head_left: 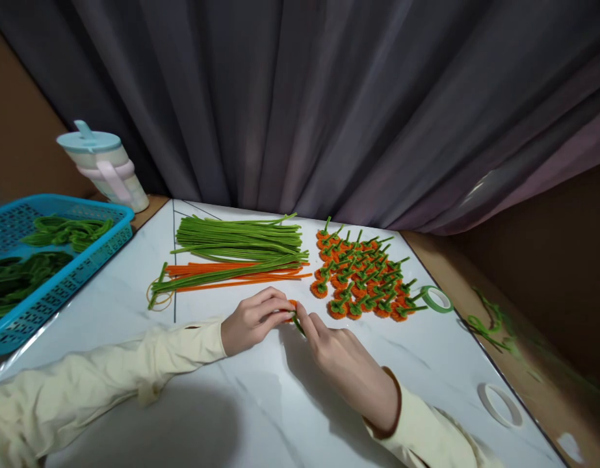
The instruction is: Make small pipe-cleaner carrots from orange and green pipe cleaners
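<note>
My left hand (255,318) and my right hand (339,359) meet over the white table (260,403), pinching between their fingertips a small orange coil with a green stem (294,313). Just beyond lies a bundle of straight green pipe cleaners (241,239) over a few orange ones (231,272). To the right sit several finished orange coils with green stems (363,276).
A blue basket (60,273) of green pipe cleaners stands at the left edge, a lidded jug (104,166) behind it. A green tape roll (437,298) and a white tape roll (499,404) lie near the right edge. Rubber bands (159,298) lie by the bundle. A dark curtain hangs behind.
</note>
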### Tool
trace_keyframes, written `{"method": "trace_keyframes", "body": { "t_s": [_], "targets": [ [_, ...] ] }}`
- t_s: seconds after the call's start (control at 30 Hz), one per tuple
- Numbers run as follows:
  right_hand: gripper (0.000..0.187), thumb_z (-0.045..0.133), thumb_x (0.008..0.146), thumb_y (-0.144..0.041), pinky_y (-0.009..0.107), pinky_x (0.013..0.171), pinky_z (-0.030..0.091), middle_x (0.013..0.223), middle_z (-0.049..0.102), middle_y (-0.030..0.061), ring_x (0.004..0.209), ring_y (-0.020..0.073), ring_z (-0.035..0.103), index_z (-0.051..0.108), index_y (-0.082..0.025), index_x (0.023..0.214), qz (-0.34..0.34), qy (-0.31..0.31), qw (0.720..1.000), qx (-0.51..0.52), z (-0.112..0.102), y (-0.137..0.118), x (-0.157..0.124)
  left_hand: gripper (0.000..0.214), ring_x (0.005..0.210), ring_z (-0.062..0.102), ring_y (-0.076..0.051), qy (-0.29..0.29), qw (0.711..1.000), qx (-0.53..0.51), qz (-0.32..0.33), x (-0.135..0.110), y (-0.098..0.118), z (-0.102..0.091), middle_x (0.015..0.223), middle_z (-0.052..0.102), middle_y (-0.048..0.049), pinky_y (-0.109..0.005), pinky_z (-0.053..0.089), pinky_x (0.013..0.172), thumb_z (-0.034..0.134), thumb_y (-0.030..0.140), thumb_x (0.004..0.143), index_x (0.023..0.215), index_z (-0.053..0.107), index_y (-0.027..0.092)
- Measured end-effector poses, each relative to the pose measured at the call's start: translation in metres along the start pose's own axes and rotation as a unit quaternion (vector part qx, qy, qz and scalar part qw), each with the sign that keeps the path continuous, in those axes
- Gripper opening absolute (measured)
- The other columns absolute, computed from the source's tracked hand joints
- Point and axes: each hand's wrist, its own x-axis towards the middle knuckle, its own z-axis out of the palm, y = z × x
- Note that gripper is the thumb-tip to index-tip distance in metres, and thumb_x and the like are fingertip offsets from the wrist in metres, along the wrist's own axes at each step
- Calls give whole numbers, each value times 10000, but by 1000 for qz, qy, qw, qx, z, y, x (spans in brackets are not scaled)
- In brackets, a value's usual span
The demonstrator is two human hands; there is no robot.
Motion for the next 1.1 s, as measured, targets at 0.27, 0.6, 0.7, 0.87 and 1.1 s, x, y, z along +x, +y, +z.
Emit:
{"method": "trace_keyframes", "body": {
  "t_s": [0.27,0.6,0.7,0.87,1.1],
  "targets": [
    [449,324,758,31,259,317,350,980,620,200,385,122,532,434,33,1193,-45,60,992,-106,1,-1,1,160,809,571,-127,1,1000,10,8,-1,0,0,879,563,-77,-233,499,707,505,83,841,973,578,136],
    [378,374,784,24,266,341,267,853,632,116,403,121,534,436,-11,1155,-14,60,998,-16,5,0,1,158,789,567,-117,5,1000,14,19,-1,-1,1,888,542,-76,-216,495,699,514,84,837,970,585,132],
    [306,402,824,-20,244,368,248,770,615,65,421,116,523,421,-62,1126,7,58,993,107,12,4,3,159,801,565,-122,5,1000,13,20,-1,-1,0,886,545,-75,-227,497,707,504,90,844,971,584,141],
    [149,401,860,-99,207,487,357,737,606,24,535,115,546,429,-149,998,47,69,907,413,18,13,8,144,801,563,-125,9,1000,0,-3,0,-1,-1,871,559,-74,-230,506,688,500,110,849,957,590,141],
    [166,343,919,-325,170,301,278,745,610,-12,292,38,422,431,-190,959,97,-22,779,619,7,20,13,142,792,556,-127,0,999,-31,-40,0,-1,-2,877,552,-79,-186,501,580,488,134,849,945,592,140]
  ]
}}
